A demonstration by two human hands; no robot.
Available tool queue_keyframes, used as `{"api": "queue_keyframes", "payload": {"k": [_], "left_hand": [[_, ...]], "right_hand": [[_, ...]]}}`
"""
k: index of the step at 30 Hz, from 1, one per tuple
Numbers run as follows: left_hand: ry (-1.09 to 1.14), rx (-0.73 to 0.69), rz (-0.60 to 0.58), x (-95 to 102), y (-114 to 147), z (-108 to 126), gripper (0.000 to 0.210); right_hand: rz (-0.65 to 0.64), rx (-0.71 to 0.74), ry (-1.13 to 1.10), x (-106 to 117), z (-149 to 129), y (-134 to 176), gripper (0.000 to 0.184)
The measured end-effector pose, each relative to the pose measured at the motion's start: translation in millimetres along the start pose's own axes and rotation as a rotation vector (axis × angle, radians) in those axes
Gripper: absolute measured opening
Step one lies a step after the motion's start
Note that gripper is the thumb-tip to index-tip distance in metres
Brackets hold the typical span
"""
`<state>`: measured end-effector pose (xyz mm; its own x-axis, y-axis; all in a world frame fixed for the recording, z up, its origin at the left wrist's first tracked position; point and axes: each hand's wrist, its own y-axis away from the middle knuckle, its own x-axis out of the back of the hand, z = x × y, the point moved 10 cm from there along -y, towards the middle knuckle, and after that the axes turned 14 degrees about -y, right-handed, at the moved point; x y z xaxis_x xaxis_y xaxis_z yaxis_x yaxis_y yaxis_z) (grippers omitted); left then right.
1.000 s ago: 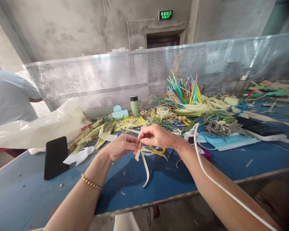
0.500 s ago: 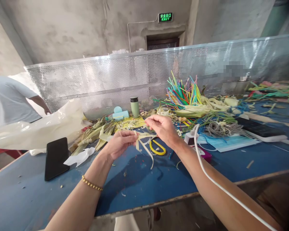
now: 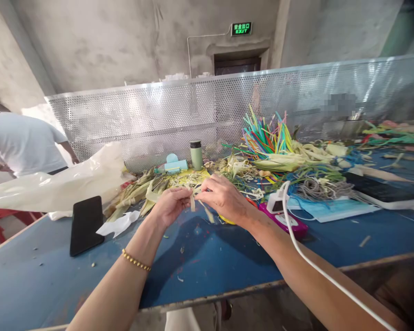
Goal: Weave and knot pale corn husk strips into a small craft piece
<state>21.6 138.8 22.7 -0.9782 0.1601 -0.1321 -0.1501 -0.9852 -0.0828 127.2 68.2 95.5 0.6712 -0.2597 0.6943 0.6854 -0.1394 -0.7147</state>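
Pale strips of what looks like dried corn husk (image 3: 192, 203) run between my hands above the blue table. My left hand (image 3: 170, 207) is closed, pinching the strips between thumb and fingers. Close beside it, my right hand (image 3: 224, 198) is closed too, its thumb and forefinger on the strips; its other fingers are curled. A loose strip end (image 3: 207, 212) dangles below the fingertips. Under the right hand, a yellow loop (image 3: 227, 219) on the table is mostly covered.
To the left lie a black phone (image 3: 86, 225), torn white paper (image 3: 118, 224), husks (image 3: 133, 197) and a plastic bag (image 3: 62, 184). Behind stand a green flask (image 3: 196, 156) and colourful sticks (image 3: 265, 135). A white cable (image 3: 295, 243) crosses my right forearm near a magenta device (image 3: 298, 227).
My right hand has come down and left, closer to my left hand, and now covers most of the yellow loop. The view has shifted slightly; the person at the left shows more.
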Motion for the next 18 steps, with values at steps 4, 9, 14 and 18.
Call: {"api": "queue_keyframes", "payload": {"k": [4, 9, 14, 18], "left_hand": [[-0.062, 0.004, 0.026, -0.1, 2, 0, 0.015], [-0.163, -0.007, 0.011, -5.7, 5, 2, 0.011], [-0.34, -0.125, -0.002, -12.6, 8, 13, 0.012], [-0.425, -0.155, 0.003, -14.1, 10, 15, 0.012]], "right_hand": [[-0.039, 0.01, 0.028, -4, -5, -1, 0.017], [0.05, -0.027, -0.129, 1, -3, -2, 0.013], [0.199, -0.19, -0.322, 3, 18, 3, 0.011], [0.224, -0.422, -0.462, -4, 39, 10, 0.011]]}}
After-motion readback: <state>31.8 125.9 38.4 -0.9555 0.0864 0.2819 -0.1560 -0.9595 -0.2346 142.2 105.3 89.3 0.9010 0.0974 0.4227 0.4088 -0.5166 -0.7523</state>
